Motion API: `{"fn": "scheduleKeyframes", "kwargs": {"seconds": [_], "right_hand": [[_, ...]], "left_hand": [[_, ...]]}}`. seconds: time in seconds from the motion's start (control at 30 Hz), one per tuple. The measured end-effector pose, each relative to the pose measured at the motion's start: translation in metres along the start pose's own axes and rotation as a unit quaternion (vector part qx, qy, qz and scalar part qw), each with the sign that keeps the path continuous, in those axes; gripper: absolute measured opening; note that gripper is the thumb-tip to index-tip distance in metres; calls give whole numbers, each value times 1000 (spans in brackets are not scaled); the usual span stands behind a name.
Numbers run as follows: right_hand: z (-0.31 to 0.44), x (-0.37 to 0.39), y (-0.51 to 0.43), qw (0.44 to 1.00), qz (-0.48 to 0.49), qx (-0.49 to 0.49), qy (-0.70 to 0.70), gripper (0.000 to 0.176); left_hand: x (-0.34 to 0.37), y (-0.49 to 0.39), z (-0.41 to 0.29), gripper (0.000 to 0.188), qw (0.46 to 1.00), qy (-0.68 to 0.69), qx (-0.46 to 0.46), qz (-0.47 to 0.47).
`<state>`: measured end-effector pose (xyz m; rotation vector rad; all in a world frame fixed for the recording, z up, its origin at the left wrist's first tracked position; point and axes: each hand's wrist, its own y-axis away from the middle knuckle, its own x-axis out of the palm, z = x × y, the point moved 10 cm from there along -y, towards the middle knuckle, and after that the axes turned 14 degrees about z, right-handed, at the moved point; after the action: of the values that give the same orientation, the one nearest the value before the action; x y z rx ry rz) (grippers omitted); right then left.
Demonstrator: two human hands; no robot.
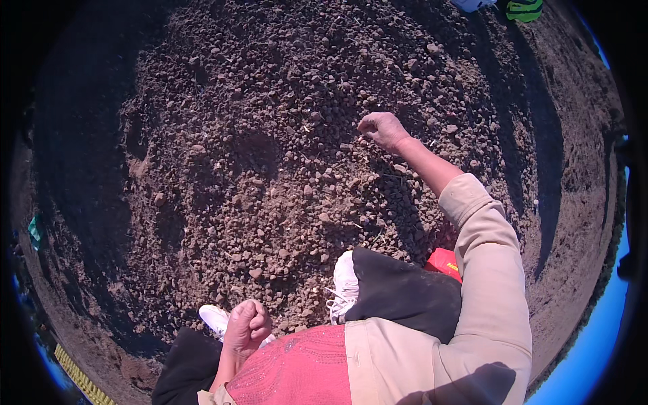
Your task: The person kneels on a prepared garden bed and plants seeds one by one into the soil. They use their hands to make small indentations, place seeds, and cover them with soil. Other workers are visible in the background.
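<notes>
My right hand [383, 130] reaches out over the loose stones [324, 217], its fingers bent down at the ground; whether something is pinched between them I cannot tell. Close to my body, my left hand [249, 324] is curled into a fist in front of my pink top, above a white shoe [214, 318]. Its palm is hidden, so anything inside does not show. Small brown stones and dry soil lie all round both hands, with bits of straw among them.
A red bag or container [445, 263] lies beside my right knee. At the top right are a white object [471, 4] and a bright green one [524, 9]. Something green [34, 232] is at the far left, and a yellow row of objects [81, 374] at the lower left.
</notes>
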<state>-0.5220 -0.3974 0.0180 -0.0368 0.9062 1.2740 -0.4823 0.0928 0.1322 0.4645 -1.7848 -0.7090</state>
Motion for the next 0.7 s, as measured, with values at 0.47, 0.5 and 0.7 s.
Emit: {"fn": "scheduleKeyframes", "kwargs": {"seconds": [0.47,0.5,0.7], "right_hand": [[-85,-12,20,927,-48,141,-345,10],[-91,-19,20,906,-85,140,-391,13],[-62,-23,-1,980,-89,173,34,34]], "left_hand": [[-10,5,7,29,999,-9,8,-34],[-10,5,7,29,999,-11,9,-37],[-9,3,11,27,1000,3,5,-24]]}}
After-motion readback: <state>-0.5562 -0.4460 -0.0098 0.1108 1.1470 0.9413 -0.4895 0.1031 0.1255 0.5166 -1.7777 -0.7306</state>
